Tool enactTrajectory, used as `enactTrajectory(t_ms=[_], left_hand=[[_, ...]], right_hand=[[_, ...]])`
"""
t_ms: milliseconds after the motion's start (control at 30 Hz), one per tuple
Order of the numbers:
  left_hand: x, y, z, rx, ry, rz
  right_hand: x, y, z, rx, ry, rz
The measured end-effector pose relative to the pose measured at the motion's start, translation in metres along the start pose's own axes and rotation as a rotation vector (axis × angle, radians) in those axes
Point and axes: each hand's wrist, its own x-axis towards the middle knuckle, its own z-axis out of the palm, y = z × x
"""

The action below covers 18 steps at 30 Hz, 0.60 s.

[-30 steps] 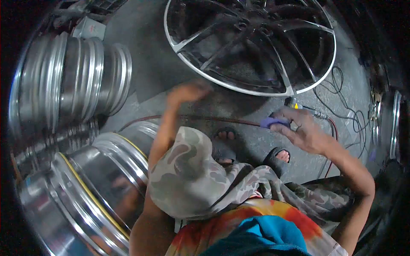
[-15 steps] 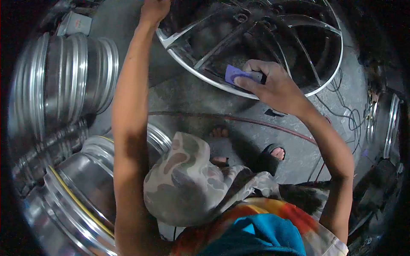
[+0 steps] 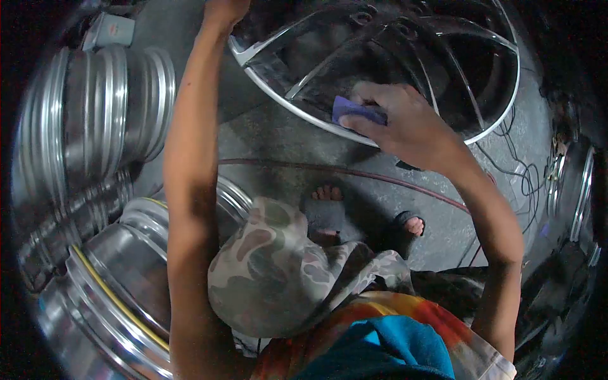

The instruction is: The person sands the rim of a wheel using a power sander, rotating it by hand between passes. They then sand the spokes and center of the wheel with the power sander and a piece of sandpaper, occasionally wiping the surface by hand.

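Note:
A large alloy wheel point(image 3: 304, 120) with dark spokes and a bright rim lies face up in front of me, cut by the top edge of the view. My right hand point(image 3: 411, 120) is closed on a piece of purple sandpaper point(image 3: 356, 113), pinched between thumb and fingers. The sandpaper is at the near inner edge of the wheel, just inside the bright lip. My left hand point(image 3: 227, 11) is at the wheel's upper left edge; its fingers are mostly out of view, so its grip is hidden.
Several bare metal wheels point(image 3: 117, 107) stand on their sides at the left, one with a yellow stripe point(image 3: 117, 297). A white container point(image 3: 114, 30) is behind them. A reddish hose point(image 3: 354, 170) crosses the floor before my feet. Black cables point(image 3: 522, 171) lie at the right.
My right hand and the sandpaper have stayed at nearly the same spot on the wheel, with the hand slightly turned and blurred. The wheel appears slightly farther right; my left hand is nearly still.

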Motion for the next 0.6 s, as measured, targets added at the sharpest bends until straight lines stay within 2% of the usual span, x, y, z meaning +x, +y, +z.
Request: enactTrajectory(t_ms=[133, 200, 333, 433, 500, 533, 600], left_hand=[[0.001, -0.002, -0.004, -0.027, -0.093, -0.004], [0.003, -0.002, -0.003, 0.013, -0.077, -0.009], [0.0, -0.006, -0.005, 0.04, -0.078, -0.023], [0.005, -0.002, -0.005, 0.071, -0.069, -0.03], [0.004, -0.002, -0.01, 0.052, -0.073, -0.036], [0.0, 0.0, -0.01, 0.03, -0.09, -0.043], [0.001, -0.003, -0.008, 0.026, -0.073, -0.016]], right_hand=[[0.001, 0.0, 0.002, 0.015, 0.059, -0.003], [0.003, -0.001, -0.001, 0.091, -0.02, 0.064], [-0.001, 0.001, 0.001, 0.132, 0.004, 0.116], [0.009, -0.001, 0.003, 0.135, -0.061, 0.151], [0.011, 0.002, 0.012, 0.11, 0.07, 0.057], [0.007, 0.002, 0.008, 0.114, 0.071, 0.061], [0.001, 0.0, -0.007, 0.071, -0.078, 0.158]])
